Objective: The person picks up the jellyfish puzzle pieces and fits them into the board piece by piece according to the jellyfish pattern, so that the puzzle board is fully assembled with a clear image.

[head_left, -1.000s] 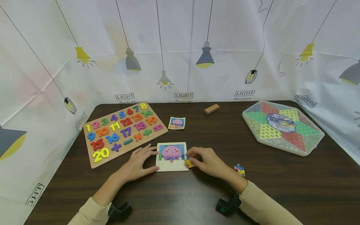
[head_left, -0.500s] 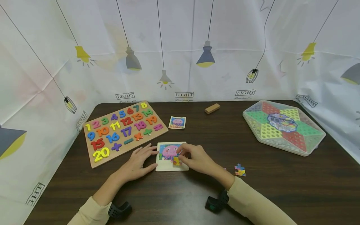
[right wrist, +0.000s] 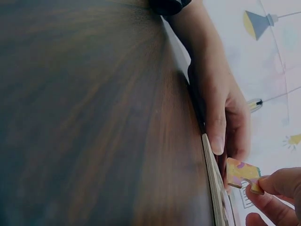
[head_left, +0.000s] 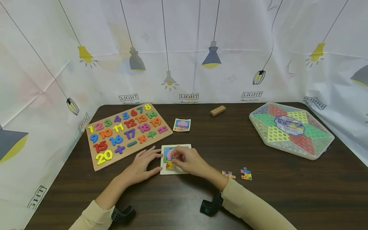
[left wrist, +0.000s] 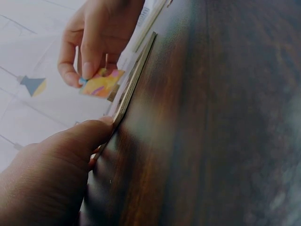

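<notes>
1. Right hand [head_left: 192, 162] pinches yellow puzzle piece [head_left: 169, 164] over lower left of puzzle board [head_left: 176, 172].
2. Left hand [head_left: 140, 167], fingers spread, touches board's left edge.
3. Piece's yellow end faces person; long axis unclear.
4. Dark wood surface [head_left: 164, 199], white lamp-print sheet [head_left: 187, 32] behind.

Number board [head_left: 136, 131] and lamp-print sheet [head_left: 185, 57] suggest a play corner.

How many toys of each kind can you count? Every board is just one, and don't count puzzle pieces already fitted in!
Loose puzzle pieces: 3, one of them pinched in the right hand
Puzzle tray: 1
Number board: 1
Jellyfish picture card: 1
Wooden block: 1
Six-sided game board: 1
Total: 8
</notes>
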Action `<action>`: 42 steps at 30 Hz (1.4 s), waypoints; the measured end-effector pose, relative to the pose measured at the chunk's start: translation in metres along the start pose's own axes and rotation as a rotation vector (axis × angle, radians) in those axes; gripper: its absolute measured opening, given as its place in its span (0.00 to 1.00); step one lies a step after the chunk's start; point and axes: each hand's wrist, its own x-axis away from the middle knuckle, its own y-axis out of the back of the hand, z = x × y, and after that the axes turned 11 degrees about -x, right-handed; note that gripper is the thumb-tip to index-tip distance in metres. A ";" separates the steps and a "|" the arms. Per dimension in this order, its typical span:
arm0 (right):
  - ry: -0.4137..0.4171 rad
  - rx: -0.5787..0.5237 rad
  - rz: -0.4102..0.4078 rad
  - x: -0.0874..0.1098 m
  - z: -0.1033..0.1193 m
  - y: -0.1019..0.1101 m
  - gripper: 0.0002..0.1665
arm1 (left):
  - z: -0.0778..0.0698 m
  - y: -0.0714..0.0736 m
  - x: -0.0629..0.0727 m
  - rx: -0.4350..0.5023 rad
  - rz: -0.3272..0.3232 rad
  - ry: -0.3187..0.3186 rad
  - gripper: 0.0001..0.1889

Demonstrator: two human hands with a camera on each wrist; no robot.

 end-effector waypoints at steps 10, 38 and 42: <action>-0.037 -0.043 0.042 -0.006 -0.006 -0.009 0.04 | 0.000 0.000 -0.001 0.005 -0.020 -0.019 0.25; 0.014 0.354 -0.022 -0.003 -0.014 -0.021 0.13 | -0.002 0.001 -0.002 -0.006 -0.018 -0.028 0.25; 0.023 0.365 -0.039 -0.003 -0.015 -0.022 0.15 | 0.000 0.000 -0.001 -0.014 -0.024 -0.032 0.25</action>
